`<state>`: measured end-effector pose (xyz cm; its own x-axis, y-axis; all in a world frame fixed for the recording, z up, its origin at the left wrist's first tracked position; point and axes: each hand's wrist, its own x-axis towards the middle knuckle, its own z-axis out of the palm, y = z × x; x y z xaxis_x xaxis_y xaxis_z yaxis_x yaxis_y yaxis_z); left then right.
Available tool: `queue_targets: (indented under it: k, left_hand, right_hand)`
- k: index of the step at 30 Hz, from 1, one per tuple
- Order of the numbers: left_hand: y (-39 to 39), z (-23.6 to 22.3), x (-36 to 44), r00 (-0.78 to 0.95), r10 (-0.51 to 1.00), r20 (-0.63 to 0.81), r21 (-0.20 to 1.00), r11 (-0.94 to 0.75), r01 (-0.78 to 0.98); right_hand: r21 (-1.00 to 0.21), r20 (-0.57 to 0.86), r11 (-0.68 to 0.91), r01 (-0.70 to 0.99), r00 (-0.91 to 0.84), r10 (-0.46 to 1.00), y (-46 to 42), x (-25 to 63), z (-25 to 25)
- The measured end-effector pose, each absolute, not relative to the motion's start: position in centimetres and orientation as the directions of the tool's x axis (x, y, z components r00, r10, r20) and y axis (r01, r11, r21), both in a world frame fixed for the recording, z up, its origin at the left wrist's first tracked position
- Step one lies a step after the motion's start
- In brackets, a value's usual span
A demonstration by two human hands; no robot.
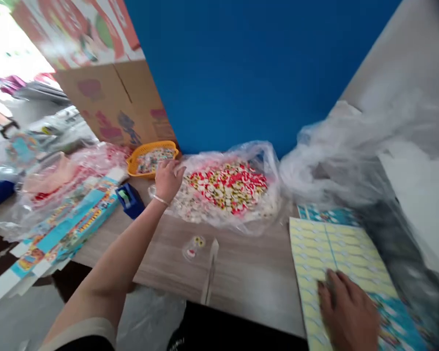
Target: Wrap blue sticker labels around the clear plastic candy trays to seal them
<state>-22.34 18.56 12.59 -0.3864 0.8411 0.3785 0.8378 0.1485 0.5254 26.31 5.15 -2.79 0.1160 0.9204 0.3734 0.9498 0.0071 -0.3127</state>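
My left hand (168, 180) reaches forward over the near edge of a yellow plastic basket (132, 167) filled with small printed pieces. Its thumb stands apart from the fingers, and nothing shows in it. To its right lies an open clear plastic bag (269, 168) heaped with small red, white and yellow pieces (227, 187). My right hand (349, 312), somewhat blurred, is on a yellow sheet (309, 253) with rows of pale shapes. Its thumb and forefinger are curled close together; what is between them is unclear. A small clear piece with printed shapes (193, 247) lies on the table.
A blue tape dispenser (130, 201) stands near my left forearm. Flat printed card strips (76, 219) and plastic bags lie at left. A cardboard box (113, 102) and a blue panel (249, 73) rise behind. Crumpled clear plastic (325, 161) sits at right.
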Motion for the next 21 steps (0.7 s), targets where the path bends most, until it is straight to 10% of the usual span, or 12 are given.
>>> queue_targets:
  k: [4,9,21]
  left_hand:
    - [9.1,6.5,-15.5,-0.183,0.925,0.332,0.396,0.039,0.917]
    - [0.2,0.8,-13.8,-0.318,0.903,0.290,0.287,0.235,0.929]
    - [-0.5,0.2,-4.1,-0.126,0.985,0.122,0.351,0.076,0.933]
  right_hand:
    - [-0.218,0.330,-0.104,0.970,0.174,0.928,6.1,25.1,-3.3]
    - [-0.270,0.298,-0.103,0.957,0.185,0.936,8.2,23.8,-3.0]
    - [-0.344,0.322,-0.093,0.935,0.210,0.923,8.2,23.0,-3.6]
